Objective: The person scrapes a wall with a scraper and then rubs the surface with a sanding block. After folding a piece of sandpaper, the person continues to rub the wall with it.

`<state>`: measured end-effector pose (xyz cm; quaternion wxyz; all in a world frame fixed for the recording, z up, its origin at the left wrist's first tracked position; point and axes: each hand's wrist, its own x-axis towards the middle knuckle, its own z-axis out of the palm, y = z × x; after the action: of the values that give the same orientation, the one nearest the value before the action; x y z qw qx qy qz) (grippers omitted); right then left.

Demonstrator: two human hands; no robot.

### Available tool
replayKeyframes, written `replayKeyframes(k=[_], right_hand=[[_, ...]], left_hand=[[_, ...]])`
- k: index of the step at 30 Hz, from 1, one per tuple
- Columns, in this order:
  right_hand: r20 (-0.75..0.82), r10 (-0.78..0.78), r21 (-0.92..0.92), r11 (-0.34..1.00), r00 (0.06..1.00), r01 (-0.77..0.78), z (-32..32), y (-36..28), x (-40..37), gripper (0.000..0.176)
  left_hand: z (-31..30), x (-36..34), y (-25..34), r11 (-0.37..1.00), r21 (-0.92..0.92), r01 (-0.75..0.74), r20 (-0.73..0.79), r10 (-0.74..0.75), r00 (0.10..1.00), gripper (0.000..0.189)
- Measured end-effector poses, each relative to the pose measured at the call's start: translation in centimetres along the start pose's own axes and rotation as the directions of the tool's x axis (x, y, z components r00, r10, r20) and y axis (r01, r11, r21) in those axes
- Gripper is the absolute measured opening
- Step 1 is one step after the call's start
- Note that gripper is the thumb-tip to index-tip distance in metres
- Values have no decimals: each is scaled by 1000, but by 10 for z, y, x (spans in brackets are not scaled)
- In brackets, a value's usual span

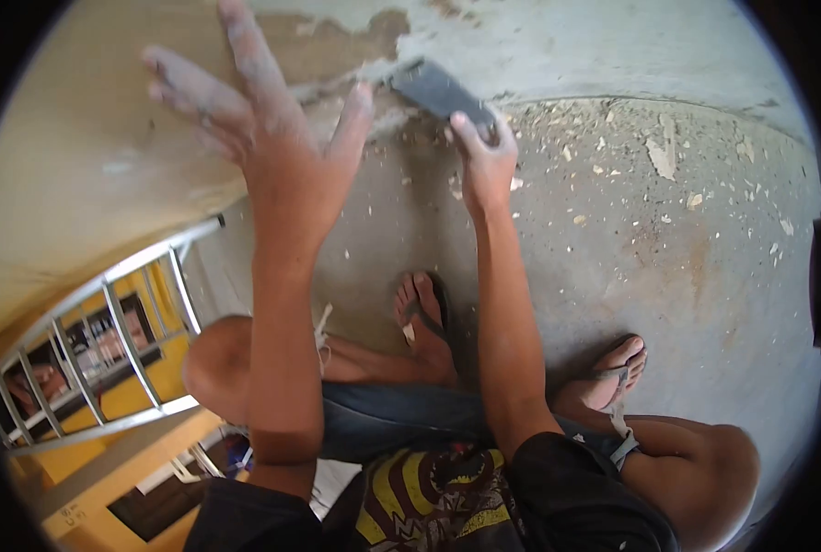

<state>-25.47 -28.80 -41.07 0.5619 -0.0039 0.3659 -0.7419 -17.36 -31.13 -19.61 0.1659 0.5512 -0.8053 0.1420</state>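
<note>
My left hand (286, 152) is raised before the wall with its fingers spread, holding nothing. Dust whitens the fingers. My right hand (489, 166) grips one end of a flat, dark grey scraper (436, 89), thumb on top. The scraper's far end lies close to the base of the pale wall (595, 46); whether it touches cannot be made out. Beside that end, a brown patch (337, 46) shows where the wall's coating is gone.
Paint flakes (661, 158) and dust litter the grey concrete floor (558, 285), thickest along the wall. My sandalled feet (422, 308) rest on the floor, knees bent apart. A metal ladder (121, 331) is at the left, near a yellow wall with openings.
</note>
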Motion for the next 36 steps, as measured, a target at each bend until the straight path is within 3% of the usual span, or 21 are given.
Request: replayKeyframes(k=[2, 8, 10, 12, 14, 17, 24, 29, 30, 32, 36], right_hand=[[56, -14, 10, 1000, 998, 14, 7, -6, 0, 36], [-47, 60, 56, 997, 997, -58, -21, 24, 8, 41], [-70, 89, 95, 992, 994, -82, 1, 10, -5, 41], [73, 1, 133, 991, 997, -11, 14, 4, 1, 41], [88, -19, 129, 992, 996, 8, 5, 13, 6, 42], [-78, 104, 107, 990, 991, -96, -17, 30, 2, 42], [59, 7, 149, 989, 998, -16, 13, 1, 2, 39], [-96, 108, 146, 985, 989, -93, -3, 25, -7, 37], [-102, 125, 151, 982, 987, -109, 5, 19, -9, 37], [57, 20, 164, 986, 998, -29, 18, 5, -11, 39], [-12, 58, 179, 982, 998, -55, 11, 18, -1, 44]], left_hand=[[0, 0, 1, 999, -38, -35, 2, 35, 999, 113], [1, 5, 0, 996, -66, -64, -31, 62, 998, 109], [-1, -4, -3, 997, -59, -41, 10, 42, 999, 108], [-2, -3, -3, 996, -74, -47, 11, 48, 999, 108], [-2, -3, -4, 997, -56, -59, 10, 59, 998, 108], [-2, 0, -1, 997, -21, -76, -4, 76, 997, 108], [2, -2, -3, 997, -44, -64, 15, 65, 998, 111], [7, 5, 2, 998, -15, -67, -23, 67, 997, 112], [7, 2, 1, 999, -18, -42, -8, 42, 999, 113], [2, -4, 1, 1000, -16, -21, 32, 22, 999, 113], [3, 0, 1, 998, -25, -49, 17, 50, 999, 114]])
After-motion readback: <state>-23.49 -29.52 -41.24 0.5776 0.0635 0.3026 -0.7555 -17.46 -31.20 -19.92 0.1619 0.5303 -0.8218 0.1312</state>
